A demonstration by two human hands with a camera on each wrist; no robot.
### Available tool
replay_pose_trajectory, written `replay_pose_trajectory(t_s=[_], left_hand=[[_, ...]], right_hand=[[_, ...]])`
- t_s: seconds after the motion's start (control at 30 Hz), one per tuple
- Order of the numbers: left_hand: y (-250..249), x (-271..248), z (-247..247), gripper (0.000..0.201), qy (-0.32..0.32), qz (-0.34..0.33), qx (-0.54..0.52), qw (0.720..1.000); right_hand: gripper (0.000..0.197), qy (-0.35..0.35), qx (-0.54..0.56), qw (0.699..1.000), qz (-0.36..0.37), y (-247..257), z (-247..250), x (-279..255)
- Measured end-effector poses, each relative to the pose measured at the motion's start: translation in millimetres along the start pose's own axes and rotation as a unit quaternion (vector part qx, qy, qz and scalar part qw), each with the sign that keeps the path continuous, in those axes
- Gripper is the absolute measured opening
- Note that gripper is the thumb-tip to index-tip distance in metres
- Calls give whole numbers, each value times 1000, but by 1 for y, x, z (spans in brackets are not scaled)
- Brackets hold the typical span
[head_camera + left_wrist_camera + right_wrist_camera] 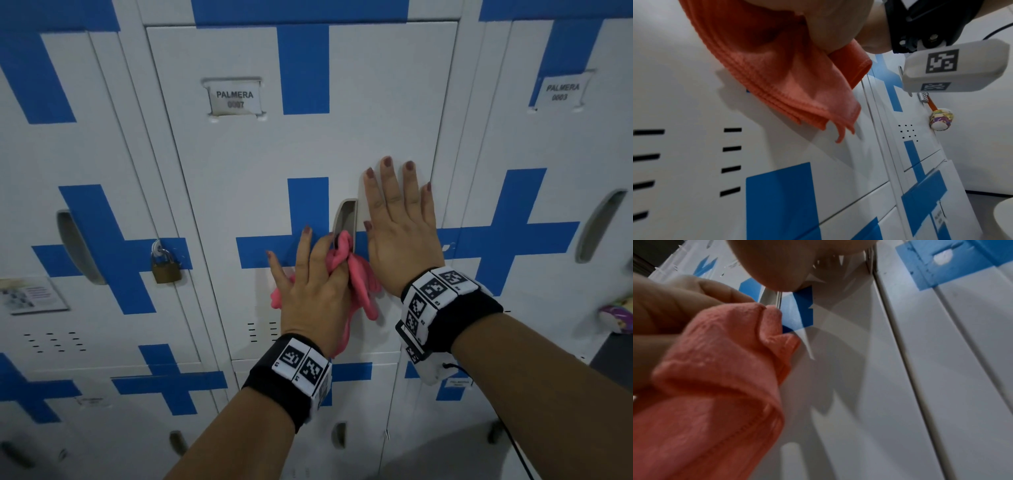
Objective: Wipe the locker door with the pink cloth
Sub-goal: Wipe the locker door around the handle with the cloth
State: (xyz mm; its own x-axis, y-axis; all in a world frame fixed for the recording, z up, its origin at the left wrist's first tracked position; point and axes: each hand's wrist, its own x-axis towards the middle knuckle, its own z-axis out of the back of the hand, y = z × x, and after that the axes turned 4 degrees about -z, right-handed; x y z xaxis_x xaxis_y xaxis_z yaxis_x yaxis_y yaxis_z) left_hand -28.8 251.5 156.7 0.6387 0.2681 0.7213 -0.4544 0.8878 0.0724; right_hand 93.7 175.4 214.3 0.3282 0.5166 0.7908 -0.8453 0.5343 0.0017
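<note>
1. Locker door (239, 178): white metal with blue cross stripes, shut, upright, bearing a name label near its top
2. Pink cloth (356, 274): bunched, pressed against the door by its recessed handle, loose folds hanging below

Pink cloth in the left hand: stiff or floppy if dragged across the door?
Likely floppy: the pink ribbed cloth bunches in the left hand and its loose end hangs in folds. Probably light. The textured weave should grip the white metal locker door rather than slide.
</note>
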Motion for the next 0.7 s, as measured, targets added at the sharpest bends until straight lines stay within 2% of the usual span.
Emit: replay_pose_trajectory(t_s=[0.17,0.4,0.6,0.7], left_hand=[[11,7,2,41,-23,-49,32,998],[30,17,6,35,-51,-139,87,985],[34,15,3,37,-80,-136,89,983],[37,15,6,30,-112,-119,79,983]], right_hand=[[78,5,6,1000,2,-2,2,0],[80,-3,3,1000,10,-3,0,0],[84,-7,7,1000,12,-3,-1,0],[85,-5,10,1000,12,-3,-1,0]])
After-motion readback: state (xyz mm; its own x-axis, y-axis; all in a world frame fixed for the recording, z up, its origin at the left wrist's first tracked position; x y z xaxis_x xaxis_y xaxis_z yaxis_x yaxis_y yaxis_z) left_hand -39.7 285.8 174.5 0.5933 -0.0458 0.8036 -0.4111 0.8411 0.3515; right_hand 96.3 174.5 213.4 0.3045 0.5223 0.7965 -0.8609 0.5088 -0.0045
